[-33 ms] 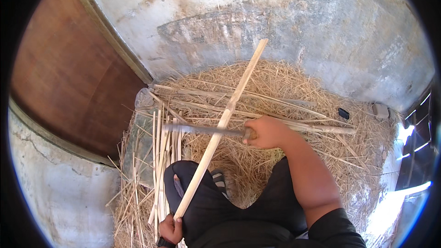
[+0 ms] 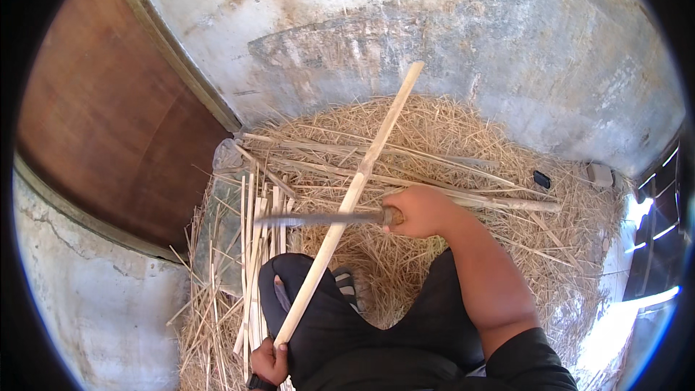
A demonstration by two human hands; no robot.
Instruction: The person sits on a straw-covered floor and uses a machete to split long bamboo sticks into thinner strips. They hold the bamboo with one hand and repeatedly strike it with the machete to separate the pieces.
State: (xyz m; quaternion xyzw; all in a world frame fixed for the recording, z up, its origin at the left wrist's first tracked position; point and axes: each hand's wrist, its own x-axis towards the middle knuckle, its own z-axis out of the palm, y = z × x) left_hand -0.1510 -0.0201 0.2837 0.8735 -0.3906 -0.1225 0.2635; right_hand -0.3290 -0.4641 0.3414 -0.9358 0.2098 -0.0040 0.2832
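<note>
While its wrist is cut off by the lower edge, the left hand [image 2: 269, 362] shows near left with its fingers closed around the near end of a long bamboo strip [image 2: 318, 271]; that end is partly hidden in the grip. The strip slants over the dark trousers [image 2: 362, 333], far and to the right. A sandalled foot [image 2: 346, 286] is half covered by the leg. Farther off, the right hand [image 2: 420, 210] has its fingers wrapped around the handle of a long knife [image 2: 311, 219], most of the handle hidden; the blade points left across the strip, its edge too blurred to make out. Left of the knee lie loose pale slats [image 2: 253, 268], partly hidden by it. Beyond, poles [image 2: 499, 203] lie over straw-like shavings [image 2: 449, 127]. Far right sits a small black object [image 2: 541, 179], its kind unclear, before the stained wall [image 2: 449, 29].
</note>
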